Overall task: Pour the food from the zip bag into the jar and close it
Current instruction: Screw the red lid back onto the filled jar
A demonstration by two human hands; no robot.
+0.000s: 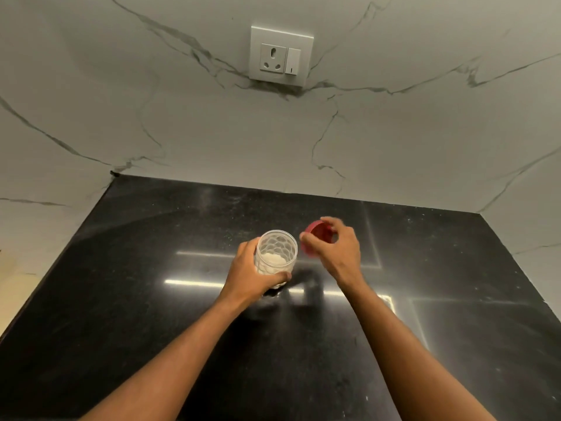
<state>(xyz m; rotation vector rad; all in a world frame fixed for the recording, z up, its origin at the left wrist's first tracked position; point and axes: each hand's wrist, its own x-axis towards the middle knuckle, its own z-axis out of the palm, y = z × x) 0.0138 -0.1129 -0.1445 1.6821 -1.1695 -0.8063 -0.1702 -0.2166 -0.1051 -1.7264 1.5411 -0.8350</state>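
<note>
Left hand (252, 275) wraps the light, rigid, slippery-looking jar (276, 252) low on the counter (151, 299); right hand (334, 247) pinches the lid (312, 235) by its rim.

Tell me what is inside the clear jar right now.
The clear jar, open at the top, holds a low layer of white food. The left hand wraps its lower wall, hiding the bottom. The right hand holds the red lid beside it.

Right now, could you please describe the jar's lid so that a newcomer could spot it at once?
Find the black countertop below the wall socket. Near its middle, the left hand grips a clear jar. The lid is just right of it, held tilted in the right hand: the only red thing there.
</note>
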